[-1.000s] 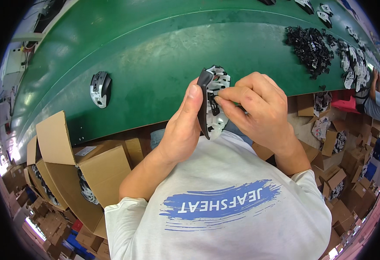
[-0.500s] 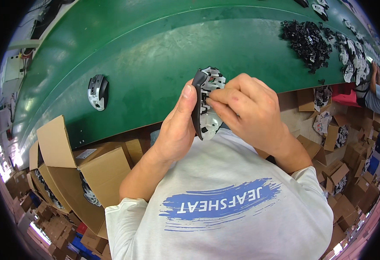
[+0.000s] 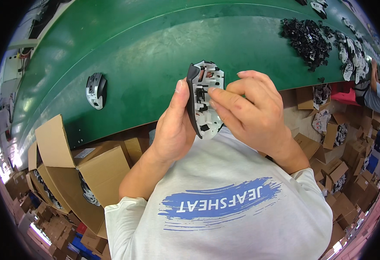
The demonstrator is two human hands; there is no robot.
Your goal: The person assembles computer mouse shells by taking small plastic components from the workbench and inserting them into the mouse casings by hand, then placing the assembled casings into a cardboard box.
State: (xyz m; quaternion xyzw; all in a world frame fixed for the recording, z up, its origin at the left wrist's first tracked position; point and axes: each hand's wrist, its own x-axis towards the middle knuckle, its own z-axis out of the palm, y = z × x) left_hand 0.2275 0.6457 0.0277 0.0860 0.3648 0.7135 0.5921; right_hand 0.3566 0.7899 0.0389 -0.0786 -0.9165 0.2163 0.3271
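Note:
My left hand [image 3: 172, 130] grips a black-and-white mouse shell [image 3: 214, 123] from its dark outer side, thumb up along the edge. The shell stands tilted on its side in front of my chest, its white ribbed inside facing right. Within it, near the middle, is a small black plastic part [image 3: 201, 96]. My right hand [image 3: 259, 108] comes in from the right with index finger and thumb pinched at that part; the fingertips hide its right edge. The other fingers of this hand are curled above.
Another mouse shell [image 3: 96, 91] lies on the green table [image 3: 146, 56] at left. A heap of small black parts [image 3: 307, 43] and several white shells [image 3: 350, 56] are at far right. Open cardboard boxes [image 3: 105, 173] stand along the near edge. A co-worker [image 3: 378, 91] sits far right.
The mouse shell has moved slightly left and turned, showing more of its inside. My right fingers have drawn back a little, and the black part is more exposed.

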